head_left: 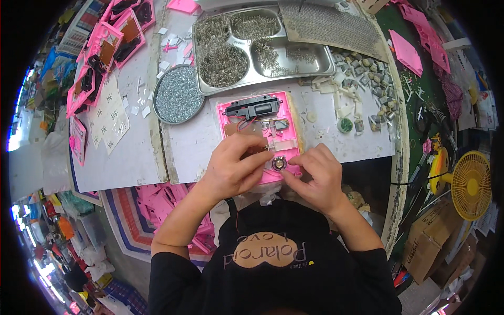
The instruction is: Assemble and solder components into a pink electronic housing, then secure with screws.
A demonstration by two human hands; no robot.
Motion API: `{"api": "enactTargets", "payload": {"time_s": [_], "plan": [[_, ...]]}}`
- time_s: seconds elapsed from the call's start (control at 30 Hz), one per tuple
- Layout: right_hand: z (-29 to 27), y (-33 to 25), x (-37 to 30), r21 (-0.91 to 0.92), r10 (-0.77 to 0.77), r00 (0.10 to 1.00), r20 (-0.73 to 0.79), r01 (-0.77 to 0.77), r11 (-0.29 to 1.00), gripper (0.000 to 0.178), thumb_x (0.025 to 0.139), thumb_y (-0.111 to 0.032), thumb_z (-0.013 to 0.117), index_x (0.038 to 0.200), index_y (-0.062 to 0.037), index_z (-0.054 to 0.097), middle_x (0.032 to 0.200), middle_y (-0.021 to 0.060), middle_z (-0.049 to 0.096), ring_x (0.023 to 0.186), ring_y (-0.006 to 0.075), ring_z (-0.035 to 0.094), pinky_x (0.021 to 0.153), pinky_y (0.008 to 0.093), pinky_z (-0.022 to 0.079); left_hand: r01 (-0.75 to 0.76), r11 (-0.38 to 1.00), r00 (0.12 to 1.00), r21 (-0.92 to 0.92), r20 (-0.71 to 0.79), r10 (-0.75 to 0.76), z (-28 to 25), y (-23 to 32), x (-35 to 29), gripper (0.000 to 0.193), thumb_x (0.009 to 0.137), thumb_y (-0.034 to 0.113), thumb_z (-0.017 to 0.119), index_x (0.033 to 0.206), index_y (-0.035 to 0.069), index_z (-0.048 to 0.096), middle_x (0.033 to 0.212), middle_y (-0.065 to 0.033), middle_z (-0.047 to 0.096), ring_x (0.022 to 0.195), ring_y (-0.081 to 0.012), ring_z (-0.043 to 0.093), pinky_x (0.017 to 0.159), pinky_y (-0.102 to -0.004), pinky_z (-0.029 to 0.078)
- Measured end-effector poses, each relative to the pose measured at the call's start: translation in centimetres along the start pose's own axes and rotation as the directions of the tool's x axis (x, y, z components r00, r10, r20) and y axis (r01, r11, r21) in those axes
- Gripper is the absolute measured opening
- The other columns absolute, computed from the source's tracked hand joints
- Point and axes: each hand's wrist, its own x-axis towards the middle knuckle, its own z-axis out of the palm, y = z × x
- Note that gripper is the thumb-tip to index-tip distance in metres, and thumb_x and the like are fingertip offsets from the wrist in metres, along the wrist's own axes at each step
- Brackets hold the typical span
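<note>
Pink casing (pixel 261 134) lies lengthwise, seemingly away.

A small assembly workshop: the worktop (pixel 131 152) carries a metal compartment tray (pixel 320 65) of springs, a round tin of screws (pixel 177 95) and loose small parts, with stacks of identical pink plastic housings (pixel 107 47) and cardboard boxes (pixel 430 236) nearby.

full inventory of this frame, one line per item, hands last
pink housing: 1, pink, open on the table under both hands
round speaker: 1, silver and black, in the housing's near end
black module: 1, black, housing's far end
metal tray: 1, steel, compartments of small silver parts, far side
round dish: 1, grey, screws, left of housing
yellow fan: 1, right edge
left hand: on housing
right hand: fingertips by speaker
</note>
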Motion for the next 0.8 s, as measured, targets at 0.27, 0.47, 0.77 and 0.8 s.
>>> {"api": "enactTargets", "payload": {"time_s": [0.27,0.47,0.77,0.8], "plan": [[1.0,-0.6,0.7,-0.102,0.037,0.995,0.089,-0.027,0.994,0.019,0.075,-0.019,0.082,0.080,-0.0080,0.067,0.076,0.0033,0.059,0.075,0.0247,0.055,0.069,0.0400,0.038,0.017,1.000,0.999,0.013,0.036,-0.017,0.1,-0.3,0.6,0.033,0.073,0.004,0.075,0.106,0.008,0.073,0.107,-0.0091,0.064,0.086,-0.0255,0.064,0.076,-0.0387,0.051],[0.6,-0.4,1.0,-0.079,0.048,0.983,0.180,-0.034,0.996,0.017,0.077,-0.019,0.080,0.080,-0.0080,0.067,0.077,0.0038,0.060,0.076,0.0246,0.056,0.070,0.0396,0.039,0.023,1.000,0.999,0.014,0.023,-0.023,0.1,-0.6,0.1,0.031,0.073,0.003,0.075,0.104,0.006,0.073,0.107,-0.0091,0.064,0.088,-0.0264,0.064,0.077,-0.0392,0.051],[0.5,2.0,6.6,-0.171,0.142,0.988,0.056,-0.131,0.977,0.020,0.080,-0.024,0.078,0.080,-0.0084,0.066,0.070,0.0057,0.062,0.071,0.0262,0.060,0.064,0.0392,0.049,0.005,1.000,1.000,0.005,-0.017,-0.005,0.3,-0.7,0.1,0.031,0.073,0.003,0.074,0.104,0.006,0.073,0.105,-0.0087,0.064,0.085,-0.0257,0.063,0.076,-0.0380,0.050],[0.7,2.0,6.7,-0.183,0.167,0.984,0.062,-0.153,0.971,0.020,0.080,-0.024,0.078,0.079,-0.0085,0.065,0.070,0.0056,0.062,0.070,0.0263,0.061,0.063,0.0396,0.049,0.006,1.000,1.000,0.007,-0.026,-0.006,0.4,-0.7,0.0,0.031,0.073,0.003,0.074,0.104,0.006,0.073,0.105,-0.0086,0.064,0.085,-0.0255,0.063,0.076,-0.0379,0.050]]}}
